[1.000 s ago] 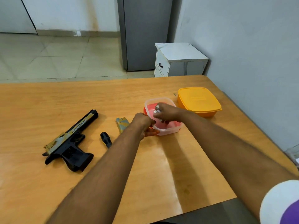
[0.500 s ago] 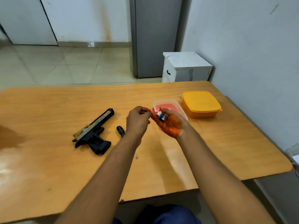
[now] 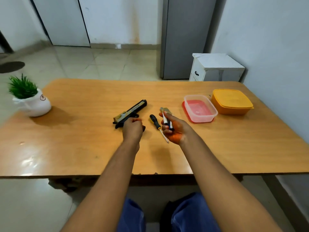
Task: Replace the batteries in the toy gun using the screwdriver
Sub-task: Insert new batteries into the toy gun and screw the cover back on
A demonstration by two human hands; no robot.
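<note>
Wooden table: left hand curled over toy gun; right hand fingers clasp batteries.

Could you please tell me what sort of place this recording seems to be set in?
Probably a room in a home: a wooden table on tiled floor, a grey fridge and a potted plant.

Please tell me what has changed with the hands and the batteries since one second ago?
The right hand left the clear container and now holds the batteries over the table. The left hand let go of the container and reached the toy gun. The screwdriver and the orange box stayed.
</note>
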